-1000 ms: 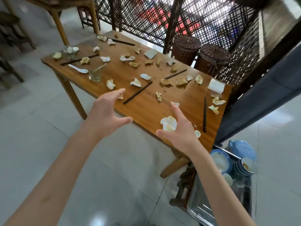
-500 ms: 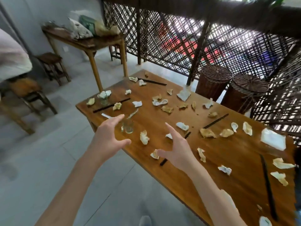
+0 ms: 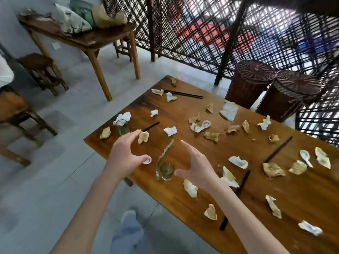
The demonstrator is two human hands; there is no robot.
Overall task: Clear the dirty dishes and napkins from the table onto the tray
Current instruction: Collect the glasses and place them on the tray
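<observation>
Over the surface (image 3: pixel 183 195) edge, my left hand (image 3: pixel 123 155) and right hand (image 3: pixel 197 172) hover spread, holding nothing, either side of a glass (image 3: pixel 167 171). Napkins (image 3: pixel 229 110), chopsticks (image 3: pixel 183 93), spoons everywhere; no tray visible, so loads left I reckon.

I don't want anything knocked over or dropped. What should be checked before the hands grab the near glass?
1. Both hands free: ok. The left hand and right hand are open and hold nothing.
2. Glass upright: ok, it stands near the table edge.
3. Hands flank the glass: ok, one on each side, not touching it.
4. Clear grasp: not ok. A long twisted strip lies against the glass.
5. Spoon out of the way: not ok, it lies under the left hand.
6. Tray ready: cannot tell, none in view.
</observation>
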